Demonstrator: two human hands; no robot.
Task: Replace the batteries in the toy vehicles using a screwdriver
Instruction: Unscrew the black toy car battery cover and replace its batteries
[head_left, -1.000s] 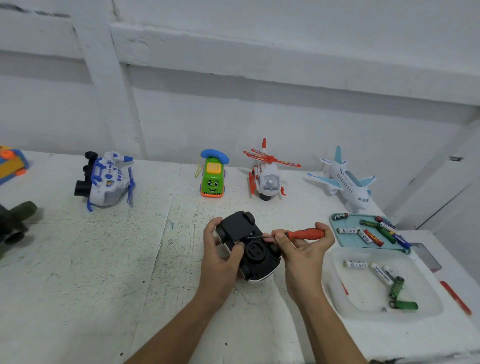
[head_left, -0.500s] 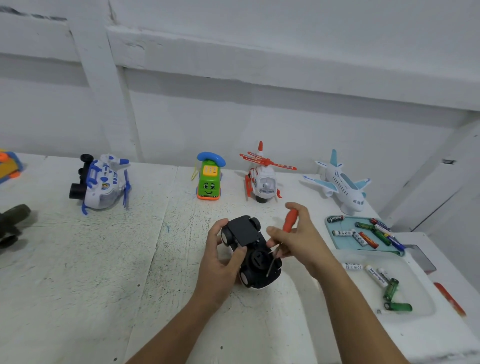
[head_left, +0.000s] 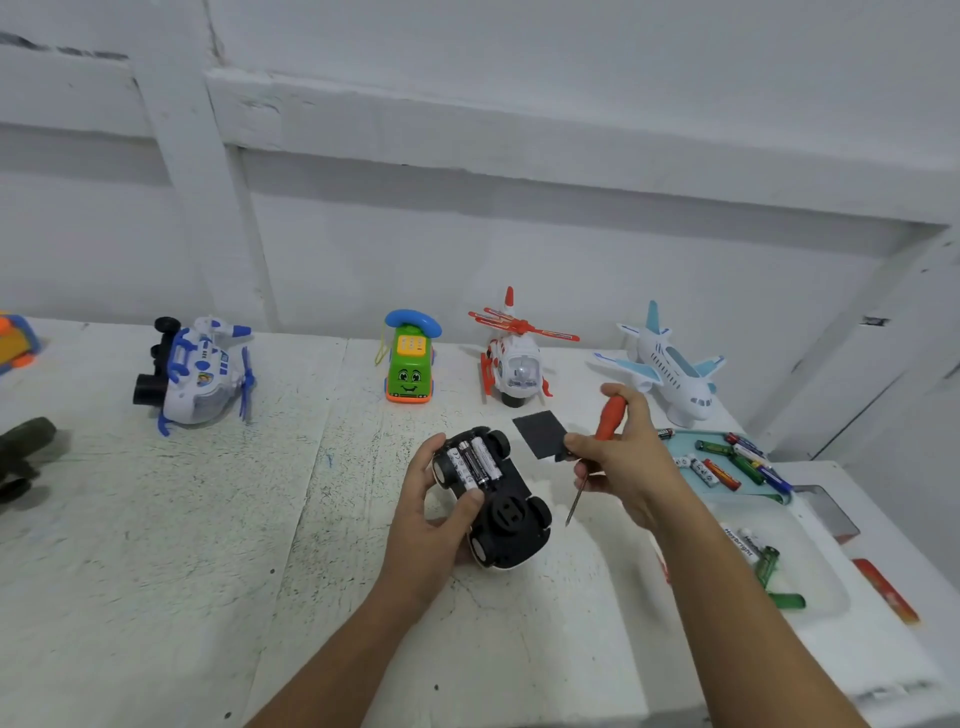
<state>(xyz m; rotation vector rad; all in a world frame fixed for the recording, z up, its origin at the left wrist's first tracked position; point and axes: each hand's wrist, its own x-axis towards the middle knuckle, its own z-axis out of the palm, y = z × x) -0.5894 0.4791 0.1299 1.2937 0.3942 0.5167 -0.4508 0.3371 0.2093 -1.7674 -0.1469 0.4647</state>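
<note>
A black toy car (head_left: 511, 525) lies upside down in the middle of the white table (head_left: 208, 545). My left hand (head_left: 431, 514) grips its left side, thumb on the underside. Its battery bay is uncovered and shows batteries (head_left: 475, 462) side by side. My right hand (head_left: 618, 457) is to the right of the car. It pinches the black battery cover (head_left: 540, 434) at the fingertips and also holds the red-handled screwdriver (head_left: 605, 423), tip pointing down.
Along the back stand a blue-white helicopter toy (head_left: 195, 371), a green phone car (head_left: 410, 364), a red-white helicopter (head_left: 514, 358) and a white airplane (head_left: 667, 364). At the right are a teal tray (head_left: 779, 498) and a clear tray (head_left: 826, 577), both with loose batteries.
The screwdriver left the screw and swung upright in my right hand. The battery cover came off the car and is now lifted to the right, exposing the batteries.
</note>
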